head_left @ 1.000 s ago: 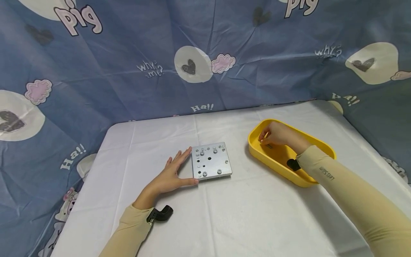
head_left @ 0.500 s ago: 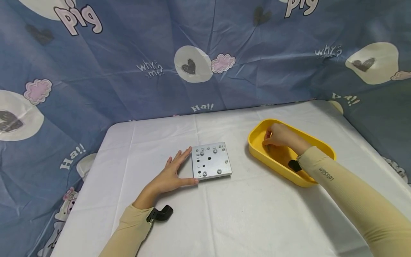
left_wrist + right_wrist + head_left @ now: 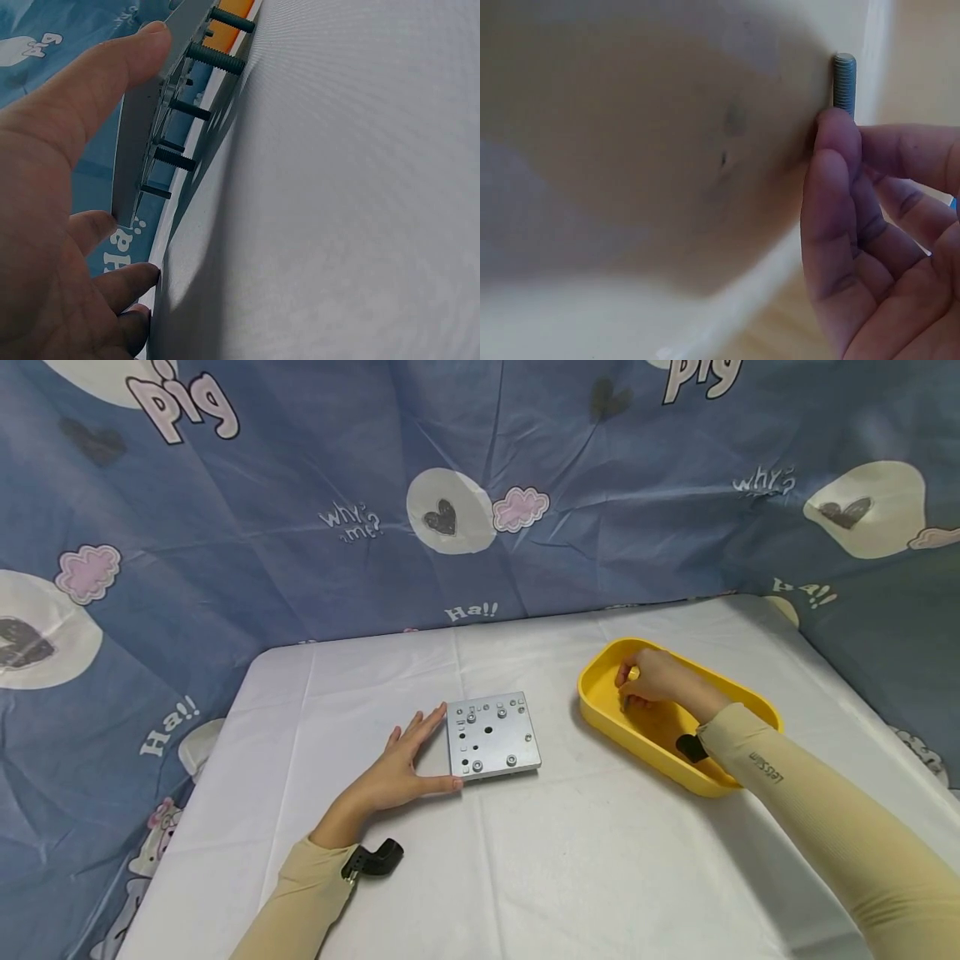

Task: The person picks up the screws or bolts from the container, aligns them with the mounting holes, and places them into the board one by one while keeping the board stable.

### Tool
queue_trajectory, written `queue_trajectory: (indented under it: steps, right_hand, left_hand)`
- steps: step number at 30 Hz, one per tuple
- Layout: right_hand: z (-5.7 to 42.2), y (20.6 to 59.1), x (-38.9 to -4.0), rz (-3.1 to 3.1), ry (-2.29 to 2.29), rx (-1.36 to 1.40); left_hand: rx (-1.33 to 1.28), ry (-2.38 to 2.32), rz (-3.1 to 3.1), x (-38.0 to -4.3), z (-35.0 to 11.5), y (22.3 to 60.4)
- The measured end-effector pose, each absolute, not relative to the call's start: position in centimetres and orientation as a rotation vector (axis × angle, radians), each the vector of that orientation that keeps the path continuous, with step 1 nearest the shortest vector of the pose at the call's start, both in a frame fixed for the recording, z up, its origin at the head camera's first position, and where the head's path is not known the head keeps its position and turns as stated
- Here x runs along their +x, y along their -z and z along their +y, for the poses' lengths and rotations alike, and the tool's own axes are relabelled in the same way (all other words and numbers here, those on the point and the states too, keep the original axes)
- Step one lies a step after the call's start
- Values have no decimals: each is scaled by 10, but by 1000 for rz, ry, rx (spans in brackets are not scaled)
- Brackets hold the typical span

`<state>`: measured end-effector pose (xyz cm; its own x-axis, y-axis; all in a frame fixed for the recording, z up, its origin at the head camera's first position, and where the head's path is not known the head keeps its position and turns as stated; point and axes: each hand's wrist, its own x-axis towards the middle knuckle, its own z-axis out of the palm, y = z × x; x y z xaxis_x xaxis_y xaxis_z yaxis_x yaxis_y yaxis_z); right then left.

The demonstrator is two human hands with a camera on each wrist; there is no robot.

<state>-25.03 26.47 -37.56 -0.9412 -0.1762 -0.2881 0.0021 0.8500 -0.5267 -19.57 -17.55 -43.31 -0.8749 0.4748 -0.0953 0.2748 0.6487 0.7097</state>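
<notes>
My left hand rests beside the silver metal plate with its fingers spread. Its thumb touches the front left corner and its index finger the back left corner. Several screw heads and small holes show on the plate's top. In the left wrist view, threaded screws stick out below the plate, which is raised off the cloth. Inside the yellow tray, my right hand pinches a screw between thumb and fingers. Its threaded end points away from the fingertips, and its other end is hidden by them.
A white cloth covers the table. The tray stands at the right of the plate, its raised walls around my right hand. A blue printed curtain hangs behind the table. A black wrist device sits at my left cuff.
My right hand has shifted slightly rightward within the tray, and the screw in its fingers has turned from lying slanted to more upright. My left hand and the plate have stayed in place.
</notes>
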Motion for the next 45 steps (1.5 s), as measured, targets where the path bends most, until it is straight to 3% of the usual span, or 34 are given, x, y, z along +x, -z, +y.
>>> queue_trajectory:
  steps: [45]
  right_hand:
    - [294, 371, -245, 2600, 817, -135]
  left_hand:
    - [612, -1068, 2594, -195, -175, 433]
